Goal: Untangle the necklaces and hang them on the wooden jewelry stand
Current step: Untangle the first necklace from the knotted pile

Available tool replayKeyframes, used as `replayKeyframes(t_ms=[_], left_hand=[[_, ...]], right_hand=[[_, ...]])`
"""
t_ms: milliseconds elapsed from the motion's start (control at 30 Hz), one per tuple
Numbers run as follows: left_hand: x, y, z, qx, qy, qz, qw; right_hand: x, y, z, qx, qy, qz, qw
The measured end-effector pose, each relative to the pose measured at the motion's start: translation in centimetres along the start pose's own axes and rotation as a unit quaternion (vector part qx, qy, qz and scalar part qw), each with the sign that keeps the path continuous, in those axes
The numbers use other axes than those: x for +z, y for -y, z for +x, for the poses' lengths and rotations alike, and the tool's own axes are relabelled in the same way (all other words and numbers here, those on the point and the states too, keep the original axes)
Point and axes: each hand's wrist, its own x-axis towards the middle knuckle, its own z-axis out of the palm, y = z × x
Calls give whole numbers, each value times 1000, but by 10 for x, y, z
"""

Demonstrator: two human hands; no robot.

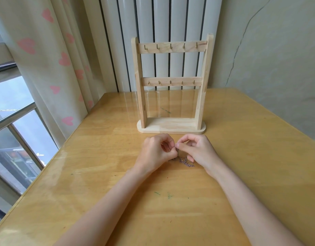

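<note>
A tangled heap of thin metal necklaces (pixel 185 161) lies on the wooden table (pixel 170 201), just in front of the wooden jewelry stand (pixel 171 86). My left hand (pixel 155 151) and my right hand (pixel 197 150) meet above the heap, each pinching a bit of chain between thumb and forefinger. The pinched part is lifted slightly; the remainder trails down onto the table between my hands. The stand is upright with two crossbars, each carrying several small brass hooks, all bare.
A white ribbed radiator (pixel 162 23) stands behind the stand. A curtain with pink hearts (pixel 52 59) and a window (pixel 12 112) are at the left. The table's left edge runs near the curtain. A wall (pixel 277 50) is on the right.
</note>
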Motion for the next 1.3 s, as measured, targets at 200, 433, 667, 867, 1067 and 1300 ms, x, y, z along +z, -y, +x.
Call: replayKeyframes(t_ms=[200, 433, 667, 867, 1067, 1300], left_hand=[[-2, 0, 0, 0, 3, 0, 1000], [-3, 1, 2, 1, -6, -17, 1000], [-1, 1, -2, 95, 15, 73, 993], [1, 5, -3, 140, 43, 114, 983], [2, 2, 1, 44, 36, -60, 997], [7, -6, 3, -147, 40, -343, 927]], right_hand=[[-3, -4, 4, 20, 15, -48, 999], [-2, -2, 4, -29, -19, -68, 997], [2, 0, 2, -41, -6, -153, 987], [2, 0, -1, -91, -3, -244, 965], [-1, -2, 2, -47, -40, -144, 988], [4, -1, 2, -14, -33, 139, 990]])
